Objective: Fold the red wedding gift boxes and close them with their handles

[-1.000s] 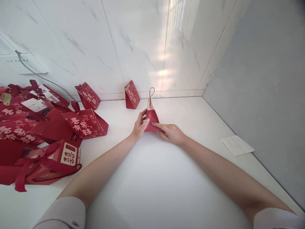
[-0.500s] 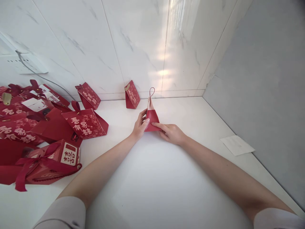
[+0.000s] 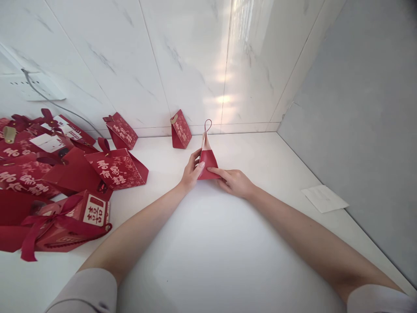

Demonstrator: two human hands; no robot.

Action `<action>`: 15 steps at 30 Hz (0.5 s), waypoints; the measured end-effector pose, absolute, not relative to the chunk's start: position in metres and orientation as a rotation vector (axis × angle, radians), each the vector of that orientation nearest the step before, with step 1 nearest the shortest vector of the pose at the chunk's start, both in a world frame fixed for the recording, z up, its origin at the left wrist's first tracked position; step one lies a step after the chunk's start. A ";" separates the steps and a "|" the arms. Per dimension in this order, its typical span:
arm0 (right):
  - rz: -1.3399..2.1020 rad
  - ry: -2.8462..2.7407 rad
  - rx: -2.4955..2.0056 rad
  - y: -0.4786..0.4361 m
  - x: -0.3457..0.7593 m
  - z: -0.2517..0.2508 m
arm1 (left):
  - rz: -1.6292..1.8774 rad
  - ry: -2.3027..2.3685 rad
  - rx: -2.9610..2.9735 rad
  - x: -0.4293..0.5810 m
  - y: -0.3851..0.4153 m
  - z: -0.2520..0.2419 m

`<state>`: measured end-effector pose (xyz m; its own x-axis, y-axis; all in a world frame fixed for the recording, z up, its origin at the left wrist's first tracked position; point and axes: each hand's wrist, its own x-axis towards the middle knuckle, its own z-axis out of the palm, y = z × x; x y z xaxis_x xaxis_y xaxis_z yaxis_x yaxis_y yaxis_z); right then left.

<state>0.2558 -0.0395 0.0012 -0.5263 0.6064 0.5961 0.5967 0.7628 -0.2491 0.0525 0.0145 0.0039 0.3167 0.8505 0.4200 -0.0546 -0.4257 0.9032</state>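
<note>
A small red and pink triangular box [image 3: 208,161] stands upright between my hands, with a thin dark red loop at its peak. My left hand [image 3: 191,172] grips its left side, thumb on the red front and fingers behind the left edge. From the right, my right hand [image 3: 235,181] holds the lower right corner, index finger across the front; its thumb and other fingers are partly hidden. Behind and to the left, a red patterned box [image 3: 181,129] with a gold bow stands near the wall.
Many red gift boxes [image 3: 119,168] are heaped at the left, one with a large ribbon [image 3: 48,219]. A folded white paper [image 3: 325,198] lies by the grey panel [image 3: 358,130] at the right. A cable [image 3: 58,105] runs from the wall socket behind the heap.
</note>
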 end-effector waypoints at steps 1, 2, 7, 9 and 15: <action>0.019 -2.269 -0.894 -0.040 0.256 0.001 | 1.248 0.728 1.676 0.052 0.014 0.004; 0.019 -2.268 -0.893 -0.040 0.256 0.001 | 1.247 0.727 1.677 0.053 0.014 0.004; 0.022 -2.267 -0.892 -0.040 0.256 0.001 | 1.248 0.719 1.666 0.053 0.015 0.004; 0.019 -2.269 -0.894 -0.040 0.256 0.001 | 1.246 0.714 1.664 0.053 0.015 0.003; 0.018 -2.275 -0.907 -0.040 0.256 0.001 | 1.250 0.731 1.676 0.053 0.015 0.004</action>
<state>0.2562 -0.0395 0.0008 -0.5269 0.6133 0.5884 0.6041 0.7573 -0.2483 0.0530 0.0154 0.0037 0.3159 0.8511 0.4194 -0.0513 -0.4260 0.9032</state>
